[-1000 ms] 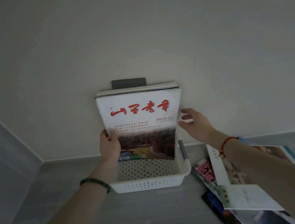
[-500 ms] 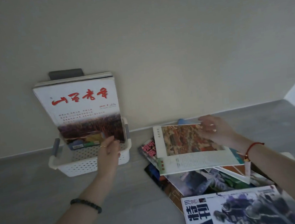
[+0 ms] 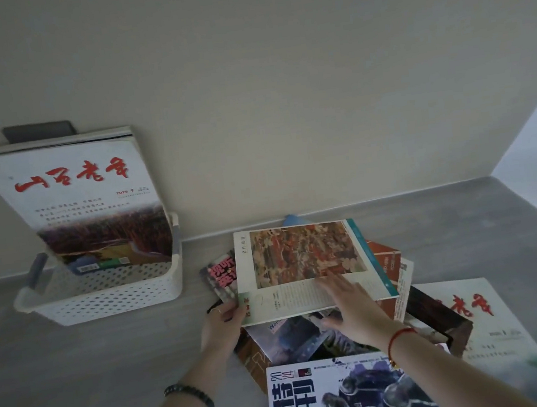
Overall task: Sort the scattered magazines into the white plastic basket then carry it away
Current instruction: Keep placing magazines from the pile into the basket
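White plastic basket (image 3: 102,293) far left by the wall (image 3: 281,100), filed magazines (image 3: 84,199) leaning upright at its far side, leaving room in front. Right of it, atop the scattered pile (image 3: 287,339): left hand (image 3: 221,324) pinching the near-left corner of the top magazine (image 3: 301,260), right hand (image 3: 349,298) flat on its cover, fingers (image 3: 334,279) straight, likely steadying the lift.

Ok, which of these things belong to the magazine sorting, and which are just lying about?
Part of the job:
white basket
magazines standing in it
painting-cover magazine, its edge gripped by the left hand, right hand flat on it
scattered pile underneath

Just lying about:
dark grey block behind the standing magazines; I cannot tell what it is
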`<state>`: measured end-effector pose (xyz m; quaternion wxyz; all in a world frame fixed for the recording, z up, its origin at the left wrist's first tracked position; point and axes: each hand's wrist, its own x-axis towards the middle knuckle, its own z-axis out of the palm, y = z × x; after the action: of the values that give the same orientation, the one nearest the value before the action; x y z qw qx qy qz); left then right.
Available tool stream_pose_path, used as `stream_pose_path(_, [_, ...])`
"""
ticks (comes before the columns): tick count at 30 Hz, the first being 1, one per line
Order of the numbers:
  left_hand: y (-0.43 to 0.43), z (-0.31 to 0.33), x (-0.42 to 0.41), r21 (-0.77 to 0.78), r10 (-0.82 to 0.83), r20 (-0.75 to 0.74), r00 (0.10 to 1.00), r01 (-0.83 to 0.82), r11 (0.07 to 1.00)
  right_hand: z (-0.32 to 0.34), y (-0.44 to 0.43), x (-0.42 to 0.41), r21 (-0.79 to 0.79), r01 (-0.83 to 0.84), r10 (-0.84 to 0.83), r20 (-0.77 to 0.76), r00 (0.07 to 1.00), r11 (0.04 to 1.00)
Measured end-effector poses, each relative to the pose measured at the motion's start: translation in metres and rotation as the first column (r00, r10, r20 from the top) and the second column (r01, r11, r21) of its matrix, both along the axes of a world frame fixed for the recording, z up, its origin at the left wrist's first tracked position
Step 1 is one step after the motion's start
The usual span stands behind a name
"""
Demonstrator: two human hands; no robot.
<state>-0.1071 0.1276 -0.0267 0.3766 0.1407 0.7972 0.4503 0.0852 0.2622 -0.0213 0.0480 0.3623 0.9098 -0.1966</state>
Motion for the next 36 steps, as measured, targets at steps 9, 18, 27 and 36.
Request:
stream_pose_path(9, [0.008, 0.030, 0.011, 0.258, 0.078, 0.362, 0.929, -0.180, 0.949, -0.009, 0.006, -0.002, 0.260, -0.156, 0.193, -0.123, 0.973, 0.953])
stream_pose_path(18, [0.006, 0.086, -0.015, 0.395, 0.168, 0.193, 0.967, -0.233, 0.889, 0.111, 0.012, -0.045, -0.176, 0.092, -0.194, -0.757, 0.624, 0.980])
stream_pose_path(27, [-0.034, 0.155, -0.100, 0.624, 0.096, 0.060, 0.994, -0.113, 0.773, 0.188, -0.016, -0.139, -0.472, -0.071, -0.437, -0.855, 0.280, 0.879])
stream_pose_path(36, [-0.086, 0.168, -0.234, 0.613, 0.358, -0.093, 0.929, -0.230, 0.756, 0.183, -0.060, -0.280, -0.402, 0.020, -0.388, -0.868, 0.310, 0.916])
